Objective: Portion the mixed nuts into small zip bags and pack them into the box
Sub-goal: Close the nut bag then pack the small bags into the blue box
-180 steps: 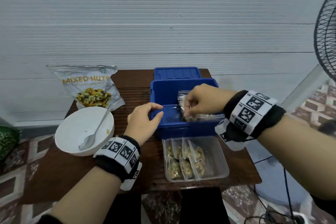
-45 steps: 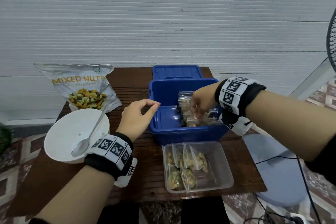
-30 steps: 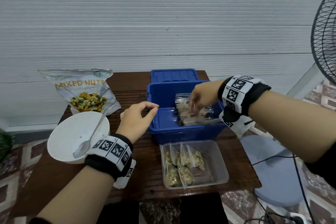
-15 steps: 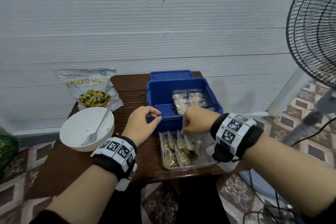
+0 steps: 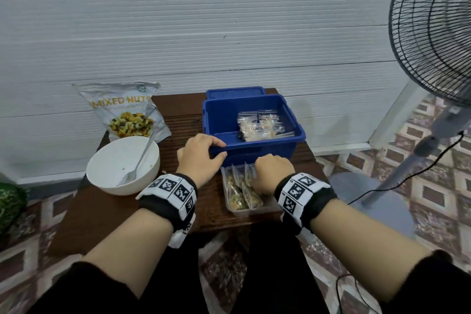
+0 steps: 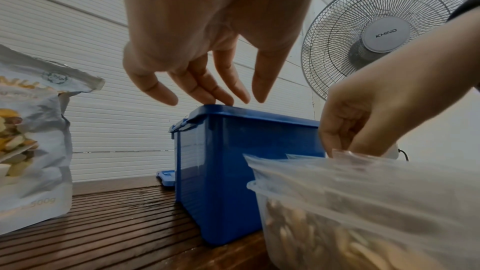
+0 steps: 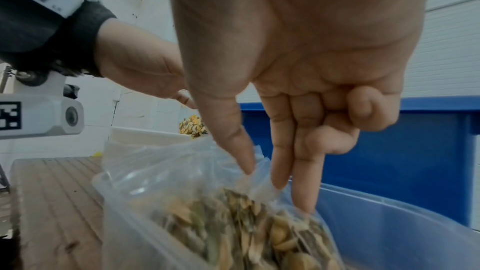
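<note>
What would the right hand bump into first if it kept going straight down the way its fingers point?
The right hand points down into the clear tub. Its fingertips are already at the top of a zip bag of nuts, so that bag comes first, though exact contact is hard to judge.

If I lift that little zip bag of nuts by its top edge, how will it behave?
The zip bag is thin clear film, so it will probably sag, with the nuts slumping to the bottom. The right hand touches it only at the top edge, so it may swing. It looks light, and the glossy film could slip from a loose pinch.
</note>
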